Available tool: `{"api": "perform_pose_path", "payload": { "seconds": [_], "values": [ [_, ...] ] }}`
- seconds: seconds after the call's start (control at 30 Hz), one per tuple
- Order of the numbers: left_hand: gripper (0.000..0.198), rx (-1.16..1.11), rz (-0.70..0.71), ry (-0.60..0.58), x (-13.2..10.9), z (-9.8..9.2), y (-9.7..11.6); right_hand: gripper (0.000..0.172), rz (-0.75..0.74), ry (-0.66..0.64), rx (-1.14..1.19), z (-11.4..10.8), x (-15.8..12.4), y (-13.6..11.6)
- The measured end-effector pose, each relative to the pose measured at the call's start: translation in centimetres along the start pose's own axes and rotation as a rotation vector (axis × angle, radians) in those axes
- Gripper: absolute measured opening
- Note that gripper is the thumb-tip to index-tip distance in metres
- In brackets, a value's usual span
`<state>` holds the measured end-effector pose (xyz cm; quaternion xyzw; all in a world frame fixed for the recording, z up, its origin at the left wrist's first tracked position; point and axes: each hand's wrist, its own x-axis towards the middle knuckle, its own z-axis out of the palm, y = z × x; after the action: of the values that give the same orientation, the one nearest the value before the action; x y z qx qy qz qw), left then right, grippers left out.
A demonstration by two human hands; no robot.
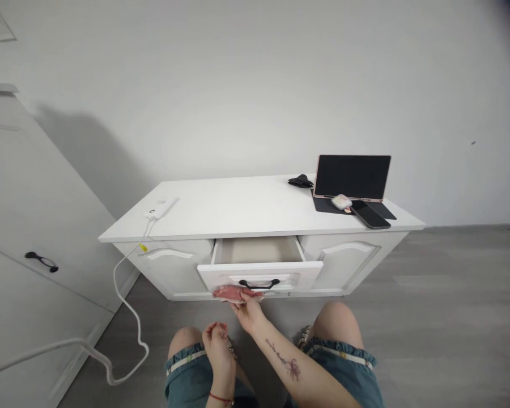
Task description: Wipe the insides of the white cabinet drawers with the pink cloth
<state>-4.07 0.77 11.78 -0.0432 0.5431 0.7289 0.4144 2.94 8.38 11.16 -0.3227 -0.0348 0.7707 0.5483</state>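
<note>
Before the drawer, our right hand pinches the pink packet, likely keeping it level; whether our curled left hand closes, we cannot tell.

Reads as a home room on my feed: low white cabinet with panelled doors and open drawer, tall cabinet at left, wood-look gray floor, plus propped screen and phone up top.
</note>
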Motion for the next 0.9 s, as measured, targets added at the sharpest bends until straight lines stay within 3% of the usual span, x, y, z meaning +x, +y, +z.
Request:
{"api": "perform_pose_path", "payload": {
  "seconds": [0.07, 0.17, 0.27, 0.33, 0.43, 0.57, 0.7, 0.9],
  "values": [
    [0.021, 0.006, -0.046, 0.036, 0.7, -1.0, -0.1, 0.009, 0.088, -0.069, 0.052, 2.9, -0.8, -0.3],
    [0.023, 0.012, -0.167, -0.021, 1.0, -1.3, -0.8, 0.018, 0.156, -0.214, 0.114, 6.9, -2.4, -1.6],
    [0.023, 0.016, -0.301, -0.165, 0.6, -0.1, -1.6, 0.024, 0.155, -0.294, 0.166, 9.4, -4.2, -3.5],
    [0.022, 0.013, -0.355, -0.271, 0.0, 1.7, -1.8, 0.028, 0.168, -0.314, 0.184, 9.7, -5.1, -5.0],
    [0.024, -0.001, -0.398, -0.434, -1.1, 4.9, -1.6, 0.028, 0.159, -0.231, 0.206, 8.7, -5.9, -7.0],
    [0.031, -0.028, -0.445, -0.563, -1.8, 8.1, -1.0, 0.023, 0.103, -0.074, 0.243, 5.7, -6.2, -9.5],
    [0.020, -0.049, -0.477, -0.595, -1.5, 8.6, -1.0, 0.017, 0.041, -0.036, 0.241, 2.4, -6.4, -12.6],
    [0.023, -0.100, -0.454, -0.533, -1.6, 8.9, -1.4, 0.016, -0.006, -0.005, 0.255, -2.2, -8.3, -17.8]
  ]
}}
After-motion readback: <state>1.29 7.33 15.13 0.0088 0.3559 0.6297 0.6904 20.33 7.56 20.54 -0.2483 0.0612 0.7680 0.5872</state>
